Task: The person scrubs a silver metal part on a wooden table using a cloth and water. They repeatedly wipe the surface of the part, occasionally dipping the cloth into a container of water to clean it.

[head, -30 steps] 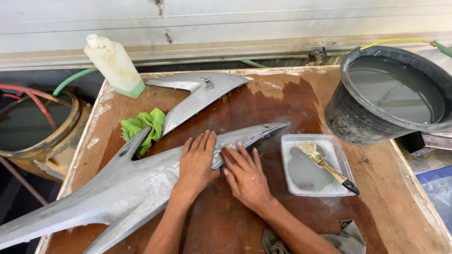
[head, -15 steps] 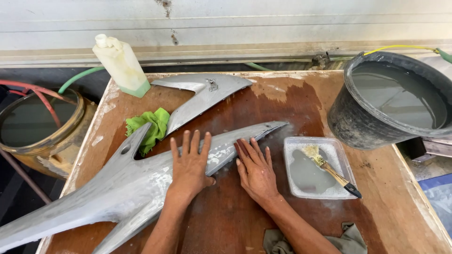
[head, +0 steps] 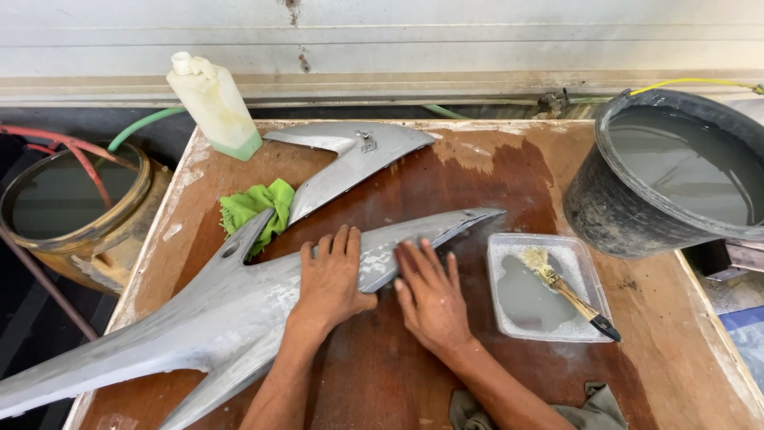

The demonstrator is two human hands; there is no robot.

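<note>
A long grey pointed body panel lies across the wet brown wooden table. My left hand rests flat on the panel's middle with fingers spread. Just right of it, my right hand presses flat on the panel's lower edge near its narrow tip, fingers apart. Neither hand holds anything. A second, smaller grey panel lies further back on the table.
A green cloth sits between the two panels. A clear tray with grey liquid holds a brush. A black bucket of water stands at right, a plastic bottle at back left, a round drum left.
Both hands have slid a little along the panel toward its narrow tip and stay flat on it. The view has shifted slightly.
</note>
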